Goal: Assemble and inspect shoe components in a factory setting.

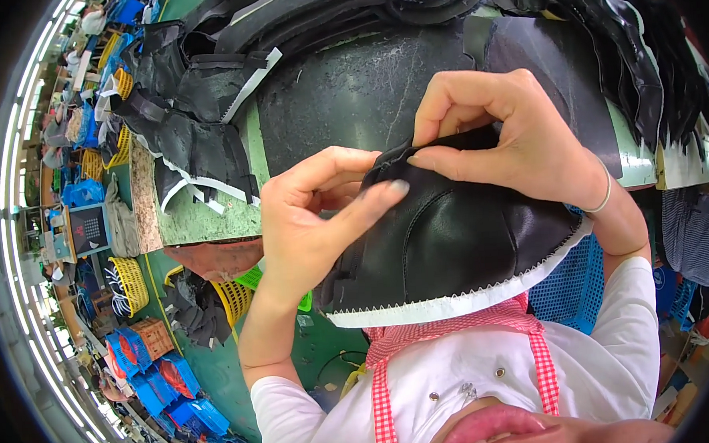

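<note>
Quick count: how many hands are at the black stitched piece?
2. The left hand is at the upper left edge of the black piece; the right hand pinches its top edge. Some fingers are partly hidden; no other hand shows there.

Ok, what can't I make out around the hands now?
Head view, left hand: some fingertips, behind the hand itself or the black stitched piece.
Head view, black stitched piece: its underside, turned away from the camera.
Head view, dark stacked pieces: far ends, cut off by the top edge.
Head view, blue basket: left part, behind the black stitched piece.
</note>
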`<state>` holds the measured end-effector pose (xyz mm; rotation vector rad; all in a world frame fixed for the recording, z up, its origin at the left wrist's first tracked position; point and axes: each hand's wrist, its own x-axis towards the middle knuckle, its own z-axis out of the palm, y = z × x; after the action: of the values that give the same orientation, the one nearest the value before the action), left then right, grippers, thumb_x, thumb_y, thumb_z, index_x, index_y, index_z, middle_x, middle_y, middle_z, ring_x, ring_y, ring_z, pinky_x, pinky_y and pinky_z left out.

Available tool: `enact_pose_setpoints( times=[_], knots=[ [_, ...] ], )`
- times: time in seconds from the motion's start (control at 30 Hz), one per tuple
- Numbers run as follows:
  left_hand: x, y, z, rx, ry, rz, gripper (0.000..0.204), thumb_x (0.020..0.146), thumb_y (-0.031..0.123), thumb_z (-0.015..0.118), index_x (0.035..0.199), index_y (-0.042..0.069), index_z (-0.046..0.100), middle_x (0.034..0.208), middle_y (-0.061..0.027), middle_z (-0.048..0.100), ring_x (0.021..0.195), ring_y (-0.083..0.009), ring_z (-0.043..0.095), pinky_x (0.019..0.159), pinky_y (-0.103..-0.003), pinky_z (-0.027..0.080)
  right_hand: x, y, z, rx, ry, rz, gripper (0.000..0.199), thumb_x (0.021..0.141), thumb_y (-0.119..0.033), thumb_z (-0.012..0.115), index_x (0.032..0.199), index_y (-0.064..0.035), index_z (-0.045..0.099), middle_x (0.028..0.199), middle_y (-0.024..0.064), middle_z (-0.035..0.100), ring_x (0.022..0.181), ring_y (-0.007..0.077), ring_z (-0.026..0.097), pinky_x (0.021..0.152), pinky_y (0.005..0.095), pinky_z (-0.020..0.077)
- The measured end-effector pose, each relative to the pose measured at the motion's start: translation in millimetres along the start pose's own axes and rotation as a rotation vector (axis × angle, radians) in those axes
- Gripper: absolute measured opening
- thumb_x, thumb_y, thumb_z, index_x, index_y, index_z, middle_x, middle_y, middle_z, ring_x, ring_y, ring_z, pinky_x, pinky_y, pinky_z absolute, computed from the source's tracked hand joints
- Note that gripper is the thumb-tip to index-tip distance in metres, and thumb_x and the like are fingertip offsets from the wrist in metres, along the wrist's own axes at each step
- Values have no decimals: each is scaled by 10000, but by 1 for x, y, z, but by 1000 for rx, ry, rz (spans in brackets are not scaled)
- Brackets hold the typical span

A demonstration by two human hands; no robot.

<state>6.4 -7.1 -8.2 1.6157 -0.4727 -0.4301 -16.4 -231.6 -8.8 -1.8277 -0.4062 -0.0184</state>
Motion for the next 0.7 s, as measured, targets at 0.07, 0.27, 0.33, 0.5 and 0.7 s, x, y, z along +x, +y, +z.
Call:
enact_pose_setpoints(
  times=[0.07,0.27,0.33,0.5,0.7],
  knots=[
    [3,-5,-1,16,36,-13,195,821,27,735,999,-22,675,830,-22,698,721,-39,617,644,-164,471,-1,-1,0,-44,10,-22,150,797,-86,733,843,-14,610,650,48,620,565,102,565,569,218,451],
    [-3,7,-20,180,163,141,106,792,4,737,880,-3,678,750,-10,672,668,-30,602,600,-167,461,-26,-10,-29,-322,-104,231,255,757,-148,791,739,-29,566,654,44,554,520,167,471,535,251,427],
    [-1,9,-25,187,128,136,100,792,-3,728,874,-10,672,754,-14,673,678,-31,606,609,-170,465,-26,-11,-31,-338,3,-17,263,730,-127,808,722,-34,563,755,57,581,544,133,468,547,235,413],
    [4,18,-14,-304,-4,111,110,842,16,651,866,-7,546,923,-150,695,825,-116,643,738,-241,510,-18,-19,-41,-337,-16,-269,276,693,-72,812,666,-69,537,1125,163,630,606,91,495,568,213,411],
    [2,9,-23,-412,-130,62,206,851,120,667,859,43,476,990,-212,683,850,-156,651,789,-282,518,-13,-11,-46,-161,-132,-260,290,747,-53,781,653,-71,508,1134,204,667,711,134,603,582,240,438]
  ],
)
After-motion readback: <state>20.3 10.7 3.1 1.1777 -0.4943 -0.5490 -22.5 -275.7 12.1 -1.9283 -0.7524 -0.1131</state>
